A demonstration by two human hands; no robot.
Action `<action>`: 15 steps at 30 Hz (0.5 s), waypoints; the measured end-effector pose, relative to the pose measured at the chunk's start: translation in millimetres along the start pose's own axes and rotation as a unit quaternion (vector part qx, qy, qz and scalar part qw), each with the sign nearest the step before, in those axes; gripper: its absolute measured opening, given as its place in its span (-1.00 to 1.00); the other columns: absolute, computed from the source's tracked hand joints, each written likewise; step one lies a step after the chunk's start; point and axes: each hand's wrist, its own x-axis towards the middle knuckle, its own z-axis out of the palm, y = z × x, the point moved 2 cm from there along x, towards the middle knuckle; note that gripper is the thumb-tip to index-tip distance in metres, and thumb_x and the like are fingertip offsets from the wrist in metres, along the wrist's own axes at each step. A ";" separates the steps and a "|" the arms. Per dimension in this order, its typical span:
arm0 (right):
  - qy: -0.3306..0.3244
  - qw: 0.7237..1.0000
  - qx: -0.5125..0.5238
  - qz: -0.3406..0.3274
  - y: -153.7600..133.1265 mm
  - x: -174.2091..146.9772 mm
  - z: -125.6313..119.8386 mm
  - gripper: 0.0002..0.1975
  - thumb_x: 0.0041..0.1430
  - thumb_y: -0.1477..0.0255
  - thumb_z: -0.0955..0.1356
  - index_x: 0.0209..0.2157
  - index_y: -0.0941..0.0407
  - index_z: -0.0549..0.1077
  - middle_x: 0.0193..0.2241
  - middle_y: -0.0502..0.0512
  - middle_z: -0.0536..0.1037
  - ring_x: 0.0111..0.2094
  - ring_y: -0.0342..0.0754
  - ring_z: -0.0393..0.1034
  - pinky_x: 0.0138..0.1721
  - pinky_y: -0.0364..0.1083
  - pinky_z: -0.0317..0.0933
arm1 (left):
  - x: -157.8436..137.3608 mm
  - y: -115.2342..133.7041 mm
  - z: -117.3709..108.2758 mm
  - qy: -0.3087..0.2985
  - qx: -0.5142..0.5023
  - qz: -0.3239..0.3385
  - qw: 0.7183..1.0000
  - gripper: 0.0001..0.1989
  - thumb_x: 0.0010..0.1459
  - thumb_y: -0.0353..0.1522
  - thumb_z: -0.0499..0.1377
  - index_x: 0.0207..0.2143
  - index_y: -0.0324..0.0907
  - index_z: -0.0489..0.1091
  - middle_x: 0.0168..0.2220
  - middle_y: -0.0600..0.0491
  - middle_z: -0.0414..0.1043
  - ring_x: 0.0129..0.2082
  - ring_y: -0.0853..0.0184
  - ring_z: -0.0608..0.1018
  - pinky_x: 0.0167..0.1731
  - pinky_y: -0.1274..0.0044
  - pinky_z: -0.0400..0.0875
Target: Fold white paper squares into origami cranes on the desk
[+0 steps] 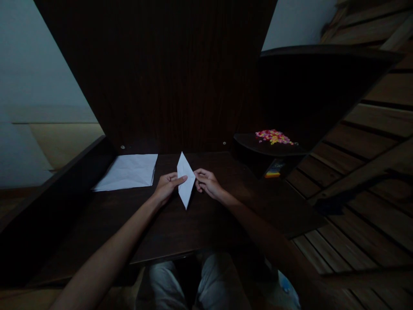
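A folded white sheet of paper point(186, 189), pointed at top and bottom, is held upright above the dark desk point(180, 237). My left hand point(167, 186) grips its left side, with the thumb lying across the front face and the fingers behind. At the right corner, the fingers of my right hand point(208, 183) pinch the paper's edge. To the left of my left hand lies a stack of white paper point(129, 172).
A low side wall point(54, 172) bounds the desk on the left, and a tall dark panel point(161, 77) rises behind. Small pink and yellow pieces point(274, 137) are heaped on a rounded corner shelf point(251, 144). Wooden slats point(371, 193) stand at the right.
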 end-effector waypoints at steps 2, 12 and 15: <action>-0.004 1.000 -0.004 0.001 1.4 0.5 0.0 -0.65 -0.11 0.18 0.47 -0.42 0.12 0.37 -0.70 -0.15 0.30 -0.72 -0.23 0.18 -0.74 -0.24 -0.02 | -0.5 0.5 0.3 0.004 0.001 0.001 1.000 -0.58 -0.33 -0.22 0.47 -0.42 -0.28 0.51 -0.45 0.02 0.56 -0.49 0.36 0.52 -0.43 0.56 0.36; -0.003 0.999 -0.035 0.025 2.3 0.6 1.6 -0.56 -0.12 0.04 0.46 -0.43 0.11 0.34 -0.70 -0.17 0.29 -0.73 -0.25 0.18 -0.75 -0.24 0.00 | 0.2 0.2 -0.6 0.019 0.031 0.020 0.999 -0.62 -0.31 -0.21 0.45 -0.47 -0.25 0.48 -0.48 0.05 0.55 -0.52 0.36 0.52 -0.47 0.57 0.34; -0.005 0.998 -0.042 0.035 3.4 0.5 1.6 -0.55 -0.10 0.02 0.44 -0.44 0.12 0.34 -0.70 -0.16 0.29 -0.73 -0.25 0.18 -0.74 -0.25 0.00 | -0.1 0.8 -0.3 0.026 0.041 0.030 0.998 -0.61 -0.32 -0.19 0.45 -0.47 -0.25 0.48 -0.48 0.04 0.55 -0.51 0.34 0.52 -0.48 0.55 0.35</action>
